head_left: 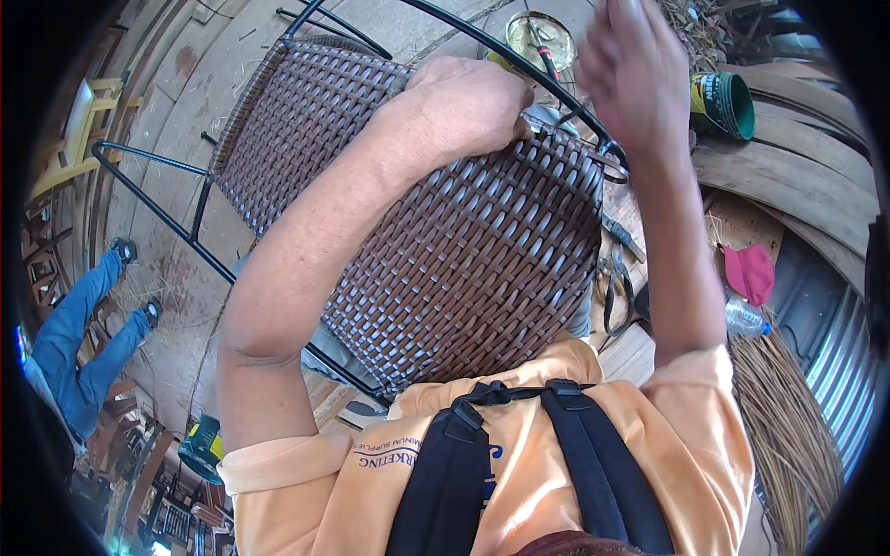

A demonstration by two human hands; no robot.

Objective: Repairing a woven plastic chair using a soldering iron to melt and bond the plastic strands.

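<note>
A chair with a brown woven seat and back (473, 250) on a black metal frame (167, 208) lies tilted across my lap. My left hand (473, 102) is curled closed at the far edge of the weave, just below a black frame bar. A small shiny metal piece (540, 120) shows by its fingertips; what the fingers hold is hidden. Raised beyond the right corner of the weave, my right hand (635, 74) is smeared by motion, so its fingers cannot be read. A loose brown strip end (612, 169) sticks out at that corner.
A round tin (562, 44) holding a red-and-black-handled tool stands beyond the frame. Hand tools (623, 239) lie right of the chair. Farther right are a green bucket (734, 107), a red cap (749, 273), a plastic bottle (744, 317) and long strips (788, 417). Someone's legs (88, 343) are at left.
</note>
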